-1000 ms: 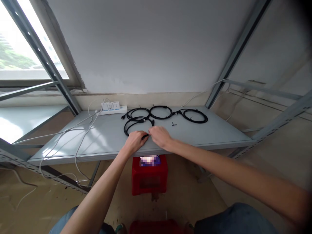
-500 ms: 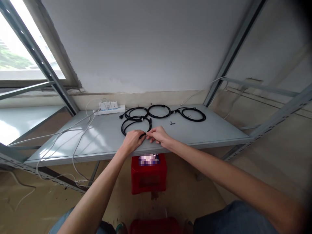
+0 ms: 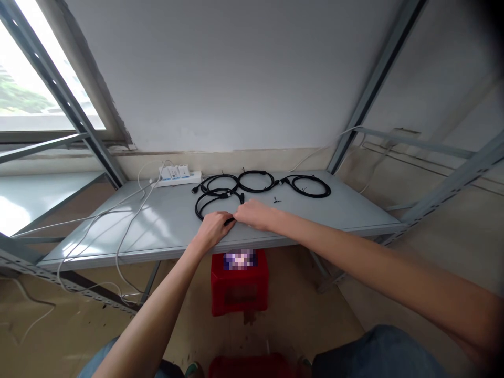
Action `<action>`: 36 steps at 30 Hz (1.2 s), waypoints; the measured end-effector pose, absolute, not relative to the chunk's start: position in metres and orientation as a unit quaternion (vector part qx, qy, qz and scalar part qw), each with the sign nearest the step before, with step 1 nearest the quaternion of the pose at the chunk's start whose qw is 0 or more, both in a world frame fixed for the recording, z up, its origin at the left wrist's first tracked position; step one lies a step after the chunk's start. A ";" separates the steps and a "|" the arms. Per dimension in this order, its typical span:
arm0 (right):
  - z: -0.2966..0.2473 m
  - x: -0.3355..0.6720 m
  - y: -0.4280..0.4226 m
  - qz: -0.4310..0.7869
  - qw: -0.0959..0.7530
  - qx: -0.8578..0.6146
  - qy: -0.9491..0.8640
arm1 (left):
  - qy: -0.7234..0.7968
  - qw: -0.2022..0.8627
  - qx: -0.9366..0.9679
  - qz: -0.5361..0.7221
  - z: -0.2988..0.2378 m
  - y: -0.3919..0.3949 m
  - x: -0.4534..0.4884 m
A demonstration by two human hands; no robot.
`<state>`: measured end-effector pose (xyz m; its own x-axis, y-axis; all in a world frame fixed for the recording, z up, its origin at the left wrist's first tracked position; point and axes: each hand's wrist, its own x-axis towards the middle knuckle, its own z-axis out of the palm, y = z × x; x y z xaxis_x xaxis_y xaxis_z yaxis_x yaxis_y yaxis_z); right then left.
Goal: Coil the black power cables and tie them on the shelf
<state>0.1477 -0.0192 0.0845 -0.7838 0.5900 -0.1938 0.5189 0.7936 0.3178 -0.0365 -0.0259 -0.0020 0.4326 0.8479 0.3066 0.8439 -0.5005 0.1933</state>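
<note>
Our left grip [image 3: 214,228] is closed low over the near coil [image 3: 197,208], thumb and fingers wrapped on a short black stretch of it that shows between them. Our right grip [image 3: 255,214] meets it just beside, back of the hand uppermost, fingers bent and bunched together, their tips at the coil; those tips are hidden, so we cannot tell how tightly they are closed, nor whether they have cable or a tie between them. Both our hands are at the front edge of the grey shelf [image 3: 157,231], where the near coil lies with its far side flat and its two ends on the far part of the ring. Behind it, and touching or overlapping it, lies the left coil [image 3: 220,176]; next to that is the middle coil [image 3: 258,171], and over to our right the right coil [image 3: 315,196], all black. A small loose tie [image 3: 277,200] lies on the shelf between our right grip and the right coil. Farther back, on our left, sits a white power strip [image 3: 177,181] bearing adapters [image 3: 183,170], with white cords trailing over the shelf's front edge. Below that edge, we see a red stool [image 3: 240,296] with something blurred on its top.
</note>
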 end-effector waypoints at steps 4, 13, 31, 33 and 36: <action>0.084 0.153 -0.012 0.083 0.099 0.312 0.941 | 0.501 0.012 0.846 0.182 0.000 -0.027 -0.036; 0.079 0.160 0.003 -0.176 0.001 0.370 0.912 | 0.498 0.011 0.846 0.189 -0.003 -0.025 -0.037; 0.048 0.179 0.024 -0.537 -0.089 0.346 0.764 | 0.507 0.013 0.844 0.177 0.001 -0.028 -0.037; 0.042 0.180 0.021 -0.535 -0.113 0.343 0.764 | 0.507 0.012 0.842 0.183 0.001 -0.028 -0.037; 0.029 0.178 0.014 -0.527 -0.178 0.353 0.753 | 0.504 0.013 0.841 0.196 0.001 -0.029 -0.036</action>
<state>0.1778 0.0142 0.0287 -0.6881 0.7182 -0.1033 0.3432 0.1968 -0.9184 -0.0359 -0.0288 0.0012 0.4153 0.8525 0.3174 0.8426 -0.4920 0.2190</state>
